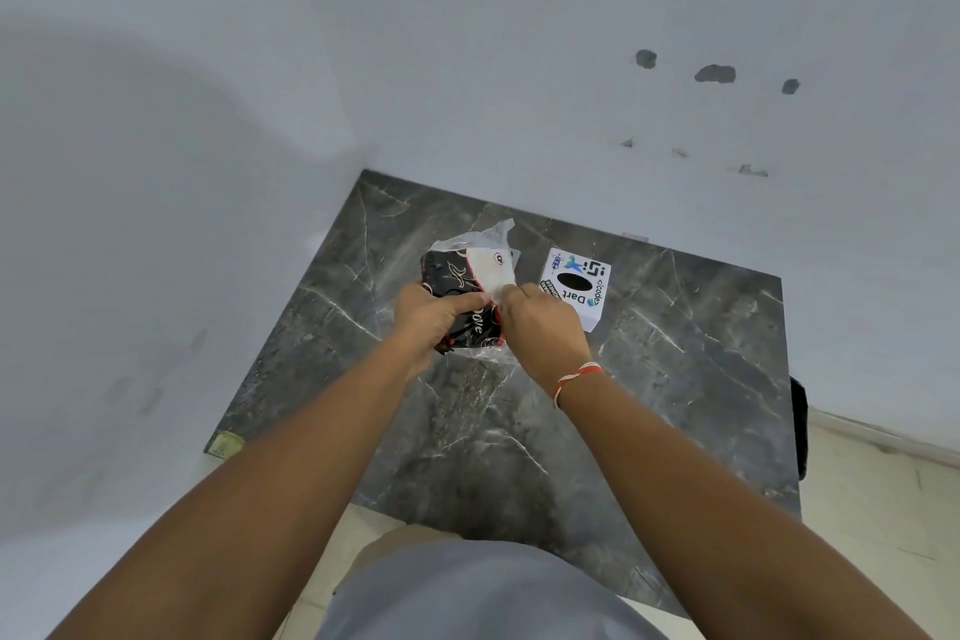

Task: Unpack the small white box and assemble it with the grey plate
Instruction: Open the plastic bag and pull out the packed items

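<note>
Peeling open the black printed packet (457, 299) at the table's centre, the left hand (426, 322) grips its body while the right hand (535, 322) pinches the pale flap (491, 273). Pull slowly, bracing left. The small white box (576, 288) waits at two o'clock, just beside the packet; no grey plate shows.

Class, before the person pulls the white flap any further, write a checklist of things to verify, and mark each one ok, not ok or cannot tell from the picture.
1. Left hand grips the black patterned pack: ok.
2. Right hand pinches the white flap: ok.
3. Clear plastic wrap is fully off the pack: not ok, it still lies around and under it.
4. White box with stickers stands apart from the hands on the marble table: ok.
5. Grey plate in view: cannot tell, none is plainly seen.
6. What the pack holds: cannot tell.
</note>
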